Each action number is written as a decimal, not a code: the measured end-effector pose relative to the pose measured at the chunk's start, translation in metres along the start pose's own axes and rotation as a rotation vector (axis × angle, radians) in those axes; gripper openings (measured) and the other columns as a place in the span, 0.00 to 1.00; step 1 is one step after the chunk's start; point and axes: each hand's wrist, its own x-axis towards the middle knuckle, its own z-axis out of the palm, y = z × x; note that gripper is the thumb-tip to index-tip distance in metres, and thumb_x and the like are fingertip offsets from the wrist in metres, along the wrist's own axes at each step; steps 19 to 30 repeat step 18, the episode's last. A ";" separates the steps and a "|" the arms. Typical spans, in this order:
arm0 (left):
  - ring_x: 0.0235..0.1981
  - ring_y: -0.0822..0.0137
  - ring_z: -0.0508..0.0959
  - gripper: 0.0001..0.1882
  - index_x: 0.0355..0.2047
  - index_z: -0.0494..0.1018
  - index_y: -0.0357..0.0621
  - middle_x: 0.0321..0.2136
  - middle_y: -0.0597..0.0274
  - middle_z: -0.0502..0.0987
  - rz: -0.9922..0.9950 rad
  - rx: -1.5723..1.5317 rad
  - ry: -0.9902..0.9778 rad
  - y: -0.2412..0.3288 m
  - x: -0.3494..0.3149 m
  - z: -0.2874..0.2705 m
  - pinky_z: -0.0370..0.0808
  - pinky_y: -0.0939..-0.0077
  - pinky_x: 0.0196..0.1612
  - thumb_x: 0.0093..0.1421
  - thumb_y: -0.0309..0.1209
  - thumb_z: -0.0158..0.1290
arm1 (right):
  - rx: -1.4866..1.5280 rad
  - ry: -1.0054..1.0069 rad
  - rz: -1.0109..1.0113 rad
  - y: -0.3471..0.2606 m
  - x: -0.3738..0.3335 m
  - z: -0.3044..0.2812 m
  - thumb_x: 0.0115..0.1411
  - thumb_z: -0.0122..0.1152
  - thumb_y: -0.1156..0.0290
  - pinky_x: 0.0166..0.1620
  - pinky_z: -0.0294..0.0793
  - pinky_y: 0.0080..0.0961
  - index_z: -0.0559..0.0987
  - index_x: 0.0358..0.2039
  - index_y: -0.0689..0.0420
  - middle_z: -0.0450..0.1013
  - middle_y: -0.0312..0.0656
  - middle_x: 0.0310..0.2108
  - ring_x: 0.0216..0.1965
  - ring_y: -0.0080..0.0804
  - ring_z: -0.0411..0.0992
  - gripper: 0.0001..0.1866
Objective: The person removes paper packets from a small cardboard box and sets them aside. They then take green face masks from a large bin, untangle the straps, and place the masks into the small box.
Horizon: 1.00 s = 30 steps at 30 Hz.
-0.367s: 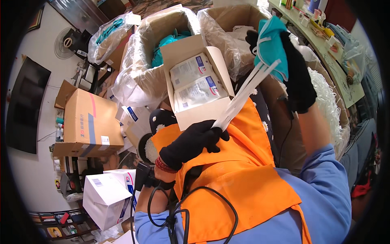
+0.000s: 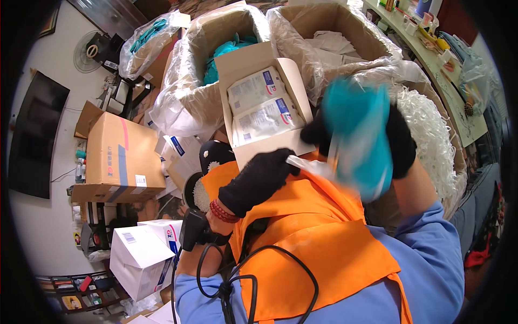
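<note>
Teal face masks (image 2: 364,143), smeared by motion, hang in my gloved right hand (image 2: 402,141), whose dark fingers show on both sides of them. Their white straps (image 2: 314,166) stretch leftward to my gloved left hand (image 2: 258,182), which is closed around the strap ends over the orange apron (image 2: 302,227). How many masks are in the bundle I cannot tell. Just beyond my left hand an open cardboard box (image 2: 245,67) sits tilted, with white sealed packets (image 2: 265,120) packed inside it.
Behind stand large plastic-lined cartons: one with teal masks (image 2: 229,51), one with white flat pieces (image 2: 332,46), one at right full of white straps (image 2: 423,121). A brown carton (image 2: 132,156) and a white box (image 2: 141,254) are at left. Black cables (image 2: 259,256) cross my lap.
My right hand has brought the masks down and nearer, and they are now blurred. The straps have gone from a steep slant to nearly level. My left hand keeps hold of their ends.
</note>
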 end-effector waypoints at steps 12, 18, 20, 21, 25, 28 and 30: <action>0.39 0.51 0.81 0.14 0.45 0.76 0.43 0.37 0.51 0.81 0.272 0.296 0.232 0.011 -0.027 0.008 0.78 0.64 0.44 0.58 0.27 0.57 | -0.544 -0.111 0.088 0.042 0.007 0.046 0.58 0.71 0.68 0.47 0.75 0.30 0.78 0.48 0.59 0.78 0.40 0.38 0.42 0.29 0.77 0.19; 0.58 0.57 0.73 0.21 0.62 0.67 0.51 0.57 0.53 0.73 0.025 -0.362 -0.030 -0.001 -0.050 0.006 0.69 0.70 0.59 0.69 0.32 0.50 | -0.138 0.180 0.132 0.040 -0.004 0.082 0.66 0.60 0.64 0.45 0.71 0.21 0.74 0.51 0.60 0.75 0.38 0.37 0.38 0.23 0.73 0.18; 0.58 0.57 0.73 0.21 0.62 0.67 0.51 0.57 0.53 0.73 0.025 -0.362 -0.030 -0.001 -0.050 0.006 0.69 0.70 0.59 0.69 0.32 0.50 | -0.138 0.180 0.132 0.040 -0.004 0.082 0.66 0.60 0.64 0.45 0.71 0.21 0.74 0.51 0.60 0.75 0.38 0.37 0.38 0.23 0.73 0.18; 0.58 0.57 0.73 0.21 0.62 0.67 0.51 0.57 0.53 0.73 0.025 -0.362 -0.030 -0.001 -0.050 0.006 0.69 0.70 0.59 0.69 0.32 0.50 | -0.138 0.180 0.132 0.040 -0.004 0.082 0.66 0.60 0.64 0.45 0.71 0.21 0.74 0.51 0.60 0.75 0.38 0.37 0.38 0.23 0.73 0.18; 0.58 0.57 0.73 0.21 0.62 0.67 0.51 0.57 0.53 0.73 0.025 -0.362 -0.030 -0.001 -0.050 0.006 0.69 0.70 0.59 0.69 0.32 0.50 | -0.138 0.180 0.132 0.040 -0.004 0.082 0.66 0.60 0.64 0.45 0.71 0.21 0.74 0.51 0.60 0.75 0.38 0.37 0.38 0.23 0.73 0.18; 0.58 0.57 0.73 0.21 0.62 0.67 0.51 0.57 0.53 0.73 0.025 -0.362 -0.030 -0.001 -0.050 0.006 0.69 0.70 0.59 0.69 0.32 0.50 | -0.138 0.180 0.132 0.040 -0.004 0.082 0.66 0.60 0.64 0.45 0.71 0.21 0.74 0.51 0.60 0.75 0.38 0.37 0.38 0.23 0.73 0.18; 0.58 0.57 0.73 0.21 0.62 0.67 0.51 0.57 0.53 0.73 0.025 -0.362 -0.030 -0.001 -0.050 0.006 0.69 0.70 0.59 0.69 0.32 0.50 | -0.138 0.180 0.132 0.040 -0.004 0.082 0.66 0.60 0.64 0.45 0.71 0.21 0.74 0.51 0.60 0.75 0.38 0.37 0.38 0.23 0.73 0.18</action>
